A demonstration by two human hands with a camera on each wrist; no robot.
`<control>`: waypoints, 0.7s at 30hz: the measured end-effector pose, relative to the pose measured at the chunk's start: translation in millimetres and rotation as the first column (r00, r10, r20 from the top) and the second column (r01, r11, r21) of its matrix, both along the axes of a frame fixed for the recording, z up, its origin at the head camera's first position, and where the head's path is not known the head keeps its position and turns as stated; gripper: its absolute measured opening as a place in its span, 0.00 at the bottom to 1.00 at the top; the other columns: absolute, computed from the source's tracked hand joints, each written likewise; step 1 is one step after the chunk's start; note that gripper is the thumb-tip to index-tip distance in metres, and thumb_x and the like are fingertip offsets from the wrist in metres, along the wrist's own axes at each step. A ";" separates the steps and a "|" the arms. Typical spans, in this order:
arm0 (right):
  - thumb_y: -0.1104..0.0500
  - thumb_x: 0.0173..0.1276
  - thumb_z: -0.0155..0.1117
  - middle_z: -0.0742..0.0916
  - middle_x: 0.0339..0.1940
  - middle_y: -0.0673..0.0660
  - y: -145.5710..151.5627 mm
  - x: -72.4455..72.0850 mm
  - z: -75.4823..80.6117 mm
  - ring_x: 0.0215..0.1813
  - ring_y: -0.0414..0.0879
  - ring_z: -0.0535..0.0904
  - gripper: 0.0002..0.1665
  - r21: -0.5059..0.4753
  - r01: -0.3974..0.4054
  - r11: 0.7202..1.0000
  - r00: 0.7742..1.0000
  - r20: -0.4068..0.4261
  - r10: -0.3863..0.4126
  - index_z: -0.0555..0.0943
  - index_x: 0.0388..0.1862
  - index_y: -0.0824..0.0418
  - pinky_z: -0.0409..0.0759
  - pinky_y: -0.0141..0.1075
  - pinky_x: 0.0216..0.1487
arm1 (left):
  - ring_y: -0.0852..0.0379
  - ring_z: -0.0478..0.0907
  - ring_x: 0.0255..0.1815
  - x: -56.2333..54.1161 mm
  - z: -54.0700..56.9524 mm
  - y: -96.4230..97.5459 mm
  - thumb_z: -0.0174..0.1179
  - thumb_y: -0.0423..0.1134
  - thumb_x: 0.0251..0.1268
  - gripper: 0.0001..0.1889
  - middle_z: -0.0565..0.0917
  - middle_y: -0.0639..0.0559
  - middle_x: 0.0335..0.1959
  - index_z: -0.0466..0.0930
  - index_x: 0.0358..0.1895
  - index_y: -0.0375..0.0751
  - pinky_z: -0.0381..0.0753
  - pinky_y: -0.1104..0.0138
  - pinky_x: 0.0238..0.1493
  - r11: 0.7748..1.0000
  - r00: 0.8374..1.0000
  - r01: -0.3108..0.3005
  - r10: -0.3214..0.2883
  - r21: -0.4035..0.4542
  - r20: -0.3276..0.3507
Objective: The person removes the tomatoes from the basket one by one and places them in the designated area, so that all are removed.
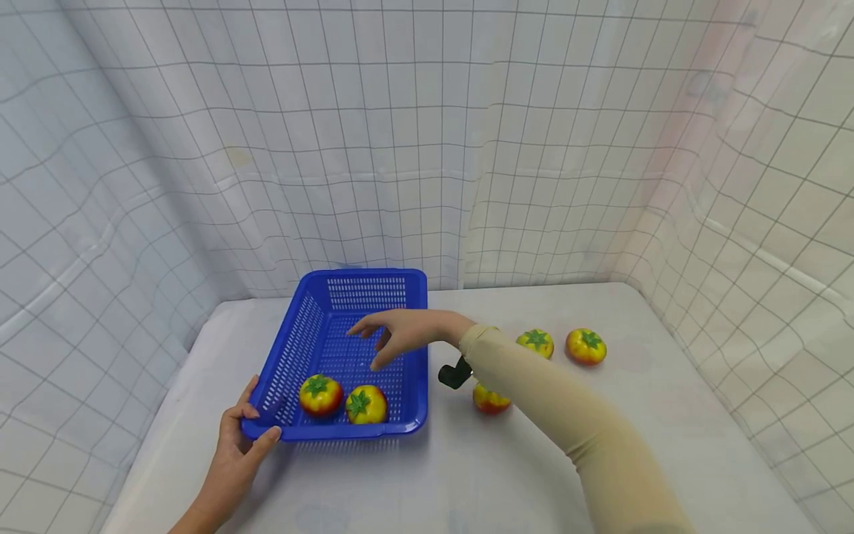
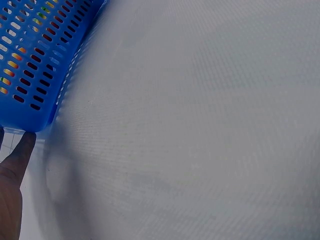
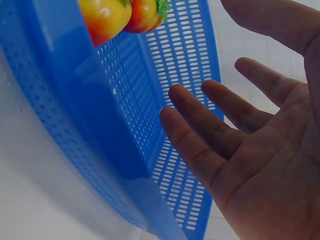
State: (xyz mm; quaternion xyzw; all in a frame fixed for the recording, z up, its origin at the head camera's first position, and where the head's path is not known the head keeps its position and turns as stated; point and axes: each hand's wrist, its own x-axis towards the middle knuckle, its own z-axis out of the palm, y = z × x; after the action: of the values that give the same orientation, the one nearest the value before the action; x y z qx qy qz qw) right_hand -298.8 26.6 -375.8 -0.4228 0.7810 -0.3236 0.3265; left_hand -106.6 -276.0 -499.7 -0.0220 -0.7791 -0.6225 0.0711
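Note:
A blue plastic basket point(image 1: 420, 356) with slotted walls sits on the white surface. Its near left corner is gripped by my left hand point(image 1: 233, 452), thumb at the front rim and fingers along the left side. Inside, near the front wall, lie two red-and-yellow fruits with green leafy tops, a left fruit point(image 1: 321, 395) and a right fruit point(image 1: 366, 405). Over the basket hovers my right hand point(image 1: 400, 334), fingers spread and apart from the fruits. In the right wrist view its palm point(image 3: 270, 185) holds nothing. The left wrist view shows the basket's slotted wall point(image 2: 35, 65) and part of the left hand.
Right of the basket are more such fruits: a near one point(image 1: 491, 400), a middle one point(image 1: 536, 343) and a far right one point(image 1: 586, 346). My right sleeve point(image 1: 567, 400) partly covers this area. Grid-patterned white cloth point(image 1: 373, 148) surrounds the table point(image 1: 480, 475) at back and sides.

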 end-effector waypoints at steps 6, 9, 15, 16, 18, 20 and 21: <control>0.50 0.65 0.76 0.75 0.72 0.51 -18.5 1.4 -0.6 0.65 0.47 0.79 0.43 0.024 -0.016 1.000 1.000 0.003 0.016 0.68 0.77 0.43 0.80 0.34 0.55 | 0.30 0.42 0.77 -0.8 -0.5 0.4 0.53 0.33 0.80 0.20 0.36 0.54 0.85 0.48 0.57 0.43 0.69 0.85 0.54 1.000 1.000 -0.012 0.012 -0.021 0.011; 0.49 0.65 0.76 0.75 0.72 0.50 -27.5 1.5 -3.8 0.62 0.43 0.80 0.43 0.030 -0.024 0.999 1.000 -0.001 0.024 0.68 0.77 0.43 0.80 0.34 0.56 | 0.29 0.42 0.77 -0.4 -0.2 0.6 0.53 0.33 0.80 0.20 0.36 0.55 0.85 0.48 0.57 0.43 0.69 0.86 0.53 1.000 1.000 -0.013 0.014 -0.026 0.015; 0.50 0.64 0.76 0.75 0.72 0.50 -43.4 4.1 -9.4 0.67 0.43 0.74 0.44 0.083 -0.031 0.996 0.999 -0.022 0.032 0.68 0.77 0.43 0.78 0.35 0.59 | 0.29 0.41 0.77 1.1 1.7 0.9 0.53 0.35 0.81 0.19 0.36 0.57 0.85 0.49 0.57 0.46 0.69 0.85 0.54 1.000 1.000 -0.005 0.006 -0.020 0.023; 0.50 0.64 0.77 0.75 0.72 0.50 -46.0 4.8 -9.9 0.68 0.43 0.73 0.44 0.096 -0.031 0.995 0.999 -0.025 0.033 0.68 0.77 0.43 0.78 0.37 0.61 | 0.28 0.41 0.77 1.3 1.9 0.9 0.53 0.35 0.81 0.19 0.36 0.57 0.85 0.49 0.57 0.46 0.69 0.85 0.54 1.000 1.000 -0.004 0.004 -0.019 0.022; 0.50 0.64 0.77 0.75 0.73 0.50 -51.0 6.5 -11.1 0.70 0.45 0.71 0.44 0.122 -0.032 0.992 0.999 -0.024 0.035 0.68 0.77 0.42 0.76 0.39 0.64 | 0.28 0.41 0.77 1.1 1.9 1.0 0.53 0.34 0.80 0.19 0.36 0.58 0.85 0.49 0.57 0.47 0.69 0.84 0.54 1.000 1.000 -0.004 0.004 -0.015 0.023; 0.50 0.64 0.77 0.74 0.73 0.51 -56.0 8.0 -12.6 0.72 0.46 0.70 0.44 0.148 -0.035 0.988 0.999 -0.031 0.040 0.68 0.77 0.42 0.74 0.41 0.67 | 0.28 0.40 0.78 0.9 1.7 1.0 0.53 0.34 0.80 0.19 0.36 0.58 0.85 0.50 0.57 0.47 0.69 0.85 0.54 1.000 1.000 -0.005 0.006 -0.016 0.024; 0.50 0.64 0.77 0.74 0.74 0.52 -58.5 8.8 -13.5 0.73 0.47 0.69 0.44 0.158 -0.038 0.987 0.999 -0.031 0.043 0.68 0.77 0.42 0.73 0.42 0.68 | 0.28 0.40 0.78 1.0 1.6 1.0 0.53 0.34 0.80 0.19 0.36 0.57 0.85 0.49 0.57 0.46 0.69 0.84 0.54 1.000 1.000 -0.004 0.005 -0.017 0.023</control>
State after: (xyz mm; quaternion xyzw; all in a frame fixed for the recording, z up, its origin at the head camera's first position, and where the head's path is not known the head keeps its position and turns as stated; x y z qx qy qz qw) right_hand -290.1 -32.0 -389.3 -0.4170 0.8007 -0.2470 0.3521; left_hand -105.6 -275.1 -498.0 -0.0136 -0.7852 -0.6159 0.0633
